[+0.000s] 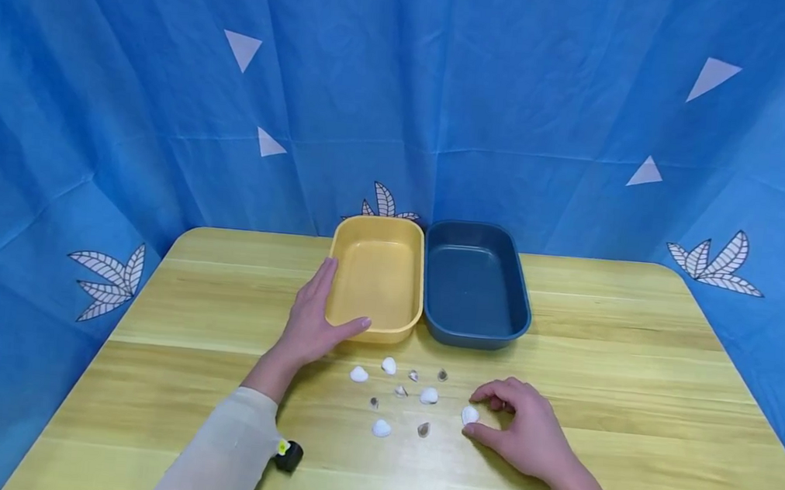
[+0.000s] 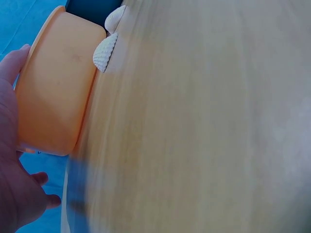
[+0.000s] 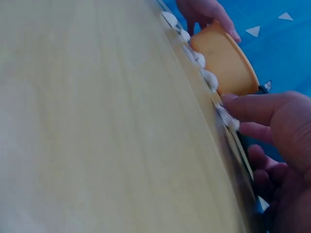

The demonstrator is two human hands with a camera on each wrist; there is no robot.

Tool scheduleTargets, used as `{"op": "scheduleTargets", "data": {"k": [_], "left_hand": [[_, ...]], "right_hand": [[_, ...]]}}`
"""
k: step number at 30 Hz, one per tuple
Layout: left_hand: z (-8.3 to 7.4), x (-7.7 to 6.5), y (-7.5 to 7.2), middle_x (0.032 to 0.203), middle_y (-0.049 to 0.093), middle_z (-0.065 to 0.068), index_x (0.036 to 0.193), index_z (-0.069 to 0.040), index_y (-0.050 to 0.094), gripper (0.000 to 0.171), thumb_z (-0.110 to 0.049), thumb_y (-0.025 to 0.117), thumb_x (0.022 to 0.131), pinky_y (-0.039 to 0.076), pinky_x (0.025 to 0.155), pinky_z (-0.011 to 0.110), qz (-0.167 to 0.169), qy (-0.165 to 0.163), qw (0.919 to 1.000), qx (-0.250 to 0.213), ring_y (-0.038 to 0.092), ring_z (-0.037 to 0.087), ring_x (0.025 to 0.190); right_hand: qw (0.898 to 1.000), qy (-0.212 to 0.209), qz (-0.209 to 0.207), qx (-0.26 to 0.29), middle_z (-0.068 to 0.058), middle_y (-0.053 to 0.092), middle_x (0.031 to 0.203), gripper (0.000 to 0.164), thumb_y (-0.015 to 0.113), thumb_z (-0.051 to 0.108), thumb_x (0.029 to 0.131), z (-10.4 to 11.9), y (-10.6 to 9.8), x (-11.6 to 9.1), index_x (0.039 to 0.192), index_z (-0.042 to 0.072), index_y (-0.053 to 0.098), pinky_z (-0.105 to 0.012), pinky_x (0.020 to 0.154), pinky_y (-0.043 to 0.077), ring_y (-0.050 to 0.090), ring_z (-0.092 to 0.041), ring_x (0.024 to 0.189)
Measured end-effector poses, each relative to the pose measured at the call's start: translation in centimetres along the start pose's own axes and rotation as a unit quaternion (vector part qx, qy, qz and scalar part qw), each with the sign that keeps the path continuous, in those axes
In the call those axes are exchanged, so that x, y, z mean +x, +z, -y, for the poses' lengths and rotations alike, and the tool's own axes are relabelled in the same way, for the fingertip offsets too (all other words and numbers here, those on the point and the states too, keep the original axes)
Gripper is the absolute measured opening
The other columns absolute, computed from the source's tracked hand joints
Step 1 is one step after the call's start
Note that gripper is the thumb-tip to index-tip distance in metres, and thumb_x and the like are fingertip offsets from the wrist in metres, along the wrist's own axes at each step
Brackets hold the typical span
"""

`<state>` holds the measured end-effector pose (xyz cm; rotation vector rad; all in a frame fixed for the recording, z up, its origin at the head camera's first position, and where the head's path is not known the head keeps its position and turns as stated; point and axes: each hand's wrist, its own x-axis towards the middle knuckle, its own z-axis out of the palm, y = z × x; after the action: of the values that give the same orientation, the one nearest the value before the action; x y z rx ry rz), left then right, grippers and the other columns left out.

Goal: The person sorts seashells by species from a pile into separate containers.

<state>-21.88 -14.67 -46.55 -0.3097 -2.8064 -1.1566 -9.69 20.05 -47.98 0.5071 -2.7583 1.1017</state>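
Note:
My left hand (image 1: 310, 325) rests against the near left corner of a yellow plastic tray (image 1: 375, 282), fingers straight along its left side and thumb over the front rim. In the left wrist view the thumb lies by the rim of the tray (image 2: 60, 82). On the table to the right, my right hand (image 1: 524, 428) pinches a white seashell (image 1: 470, 415) between thumb and index finger. The right wrist view shows that ribbed shell (image 3: 227, 118) low at the tabletop, beside the thumb tip. The other right fingers are curled in.
A dark blue tray (image 1: 476, 283) stands right beside the yellow one. Several white shells (image 1: 382, 428) and small brownish shells (image 1: 424, 430) lie scattered in front of the trays. A blue patterned curtain (image 1: 514, 131) hangs behind the wooden table (image 1: 632, 390).

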Motion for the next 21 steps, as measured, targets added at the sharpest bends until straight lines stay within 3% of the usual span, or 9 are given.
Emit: {"op": "scheduleTargets", "data": {"k": [4,10,21], "left_hand": [[-0.05,0.06,0.04,0.166,0.003,-0.009,0.162,-0.026,0.006,0.113,-0.060,0.075,0.079,0.015,0.113,0.062,0.004,-0.007,1.0000,0.001,0.010,0.033,0.149],[-0.21,0.12,-0.09,0.167,0.004,-0.005,0.162,-0.026,0.006,0.112,-0.058,0.076,0.080,0.015,0.114,0.060,0.006,-0.010,0.9999,0.002,0.010,0.033,0.149],[-0.25,-0.02,-0.11,0.167,0.003,-0.008,0.162,-0.028,0.005,0.113,-0.063,0.074,0.079,0.014,0.114,0.059,0.008,-0.014,0.9999,0.002,0.009,0.031,0.149]], "right_hand": [[1.000,-0.012,0.028,-0.005,0.015,0.057,0.086,0.036,0.089,0.015,0.073,0.00,-0.35,-0.07,0.102,0.029,0.074,-0.032,0.073,0.044,0.051,-0.009,0.082],[0.998,-0.001,0.052,-0.018,0.015,0.054,0.085,0.032,0.087,0.018,0.076,0.14,-0.46,0.08,0.098,0.032,0.070,-0.034,0.072,0.040,0.047,-0.011,0.081],[0.999,0.013,0.044,0.001,0.009,0.053,0.081,0.025,0.085,0.018,0.080,0.30,-0.45,0.08,0.094,0.027,0.066,-0.033,0.071,0.038,0.046,-0.015,0.079]]}}
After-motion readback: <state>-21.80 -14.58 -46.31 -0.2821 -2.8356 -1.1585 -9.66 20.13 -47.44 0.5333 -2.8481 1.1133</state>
